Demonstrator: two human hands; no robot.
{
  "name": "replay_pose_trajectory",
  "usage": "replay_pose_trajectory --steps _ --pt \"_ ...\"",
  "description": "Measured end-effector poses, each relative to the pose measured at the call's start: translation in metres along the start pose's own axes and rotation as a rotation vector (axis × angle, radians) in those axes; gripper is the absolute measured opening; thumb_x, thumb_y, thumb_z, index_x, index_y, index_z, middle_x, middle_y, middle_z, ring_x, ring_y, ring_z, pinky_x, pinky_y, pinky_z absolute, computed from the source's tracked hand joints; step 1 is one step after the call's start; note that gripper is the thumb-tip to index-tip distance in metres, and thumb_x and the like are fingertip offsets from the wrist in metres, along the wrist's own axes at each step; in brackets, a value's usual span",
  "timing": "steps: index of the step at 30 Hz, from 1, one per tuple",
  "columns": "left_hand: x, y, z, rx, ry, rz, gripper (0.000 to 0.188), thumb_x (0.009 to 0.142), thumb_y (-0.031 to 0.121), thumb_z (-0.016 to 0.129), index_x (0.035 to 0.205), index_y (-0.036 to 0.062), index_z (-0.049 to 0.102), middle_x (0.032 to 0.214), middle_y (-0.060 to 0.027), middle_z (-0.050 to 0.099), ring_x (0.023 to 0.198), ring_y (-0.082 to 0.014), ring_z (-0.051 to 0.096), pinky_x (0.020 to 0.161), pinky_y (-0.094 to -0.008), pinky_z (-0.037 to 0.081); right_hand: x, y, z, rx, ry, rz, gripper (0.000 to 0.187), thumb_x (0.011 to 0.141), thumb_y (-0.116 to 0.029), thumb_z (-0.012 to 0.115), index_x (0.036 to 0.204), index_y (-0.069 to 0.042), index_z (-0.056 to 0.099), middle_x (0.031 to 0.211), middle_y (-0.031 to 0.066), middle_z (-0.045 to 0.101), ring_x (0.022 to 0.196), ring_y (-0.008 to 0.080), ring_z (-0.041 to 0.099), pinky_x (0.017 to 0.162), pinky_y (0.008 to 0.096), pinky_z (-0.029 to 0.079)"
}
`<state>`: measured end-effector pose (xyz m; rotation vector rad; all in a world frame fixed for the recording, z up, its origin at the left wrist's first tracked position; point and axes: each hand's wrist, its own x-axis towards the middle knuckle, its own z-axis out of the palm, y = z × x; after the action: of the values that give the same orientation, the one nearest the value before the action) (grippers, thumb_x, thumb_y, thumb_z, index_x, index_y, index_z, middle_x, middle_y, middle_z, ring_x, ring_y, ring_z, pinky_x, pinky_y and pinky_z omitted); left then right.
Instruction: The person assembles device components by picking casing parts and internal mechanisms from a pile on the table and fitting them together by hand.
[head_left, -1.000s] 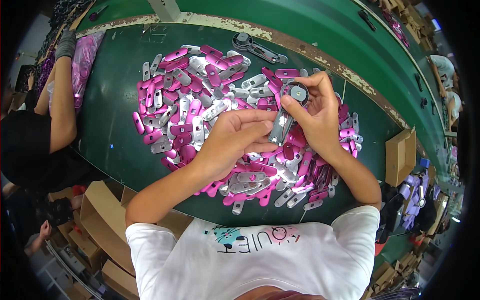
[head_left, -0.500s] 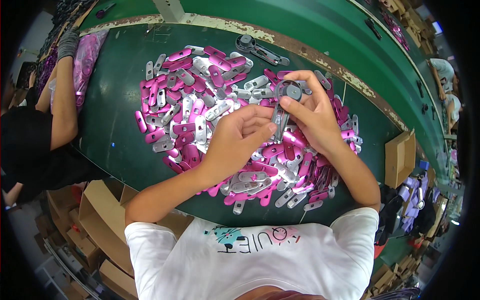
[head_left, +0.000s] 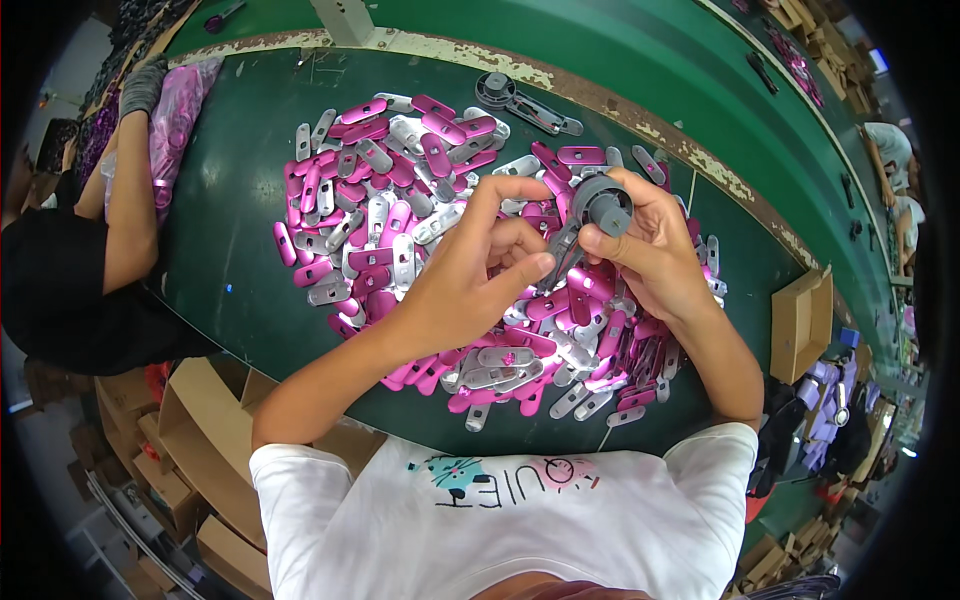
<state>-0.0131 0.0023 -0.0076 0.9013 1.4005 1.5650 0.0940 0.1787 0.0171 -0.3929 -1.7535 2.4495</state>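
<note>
Both my hands hold one dark grey plastic part with a round, knobbed head (head_left: 603, 207) and a long narrow arm, above a heap of metal plates. My right hand (head_left: 660, 262) is closed round the head, thumb on the near side and fingers behind. The thumb and curled fingers of my left hand (head_left: 455, 285) pinch the narrow arm, its index finger raised and bent above. The pile below mixes oblong magenta plates (head_left: 433, 155) and silver plates (head_left: 403, 262), each with a small slot. My fingers partly hide the arm's lower end.
A similar grey part (head_left: 520, 104) lies beyond the heap. To the right stands an open cardboard box (head_left: 800, 322); cardboard cartons (head_left: 205, 415) stand below the table at the left. At far left, a co-worker's gloved hand (head_left: 141, 88) rests by a bag of magenta pieces (head_left: 180, 125).
The grey part has tilted, its knob now facing right and toward me, and shifted slightly right and down. My right hand moved with it; my left index finger has lifted.
</note>
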Motion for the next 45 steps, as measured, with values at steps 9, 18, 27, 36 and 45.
replay_pose_trajectory --steps 9,18,27,36,45 --pt "-0.002 -0.001 0.001 -0.546 -0.090 -0.035 0.060 0.095 0.020 0.056 0.144 0.0053 0.024 0.129 -0.0144 0.051 0.115 -0.0165 0.052 0.094 -0.0312 0.045 -0.027 -0.011 0.016 -1.089 -0.110 -0.980 0.024 0.071 0.001 0.070 0.093 0.001 0.061 0.082 0.0098 0.061 0.075 0.0219 0.060 0.069 0.0289 0.051" --pt "0.003 0.007 -0.005 -0.322 0.016 0.054 0.032 0.103 0.027 0.035 0.108 0.0006 0.054 0.090 -0.0051 0.061 0.087 -0.0096 0.058 0.079 -0.0253 0.047 -0.002 -0.023 0.004 -0.819 -0.200 -0.672 0.065 0.066 -0.001 0.074 0.126 -0.006 0.050 0.123 0.0150 0.053 0.121 0.0286 0.048 0.092 0.0420 0.044" --pt "-0.005 0.002 0.011 -0.110 -0.085 0.075 0.030 0.102 0.025 0.037 0.112 -0.0006 0.050 0.073 -0.0049 0.059 0.077 -0.0126 0.058 0.070 -0.0303 0.046 -0.003 0.003 0.025 -0.008 -0.228 -0.029 0.044 0.090 0.001 0.054 0.133 0.003 0.042 0.106 0.0114 0.057 0.071 0.0141 0.062 0.066 0.0262 0.052" --pt "-0.011 0.014 0.012 0.329 -0.059 0.134 0.023 0.100 0.017 0.039 0.109 -0.0045 0.040 0.069 -0.0132 0.060 0.061 -0.0299 0.060 0.056 -0.0379 0.044 -0.004 0.006 0.019 -0.015 -0.284 -0.116 0.037 0.092 -0.002 0.053 0.128 0.008 0.048 0.117 0.0212 0.059 0.076 0.0208 0.067 0.066 0.0288 0.055" --pt "-0.008 0.009 0.015 0.322 -0.031 0.120 0.021 0.099 0.015 0.041 0.104 -0.0049 0.041 0.064 -0.0140 0.058 0.059 -0.0296 0.061 0.055 -0.0398 0.045 -0.002 0.012 0.028 0.002 -0.121 -0.177 0.027 0.092 0.000 0.055 0.117 0.008 0.057 0.113 0.0214 0.062 0.093 0.0201 0.064 0.071 0.0287 0.057"
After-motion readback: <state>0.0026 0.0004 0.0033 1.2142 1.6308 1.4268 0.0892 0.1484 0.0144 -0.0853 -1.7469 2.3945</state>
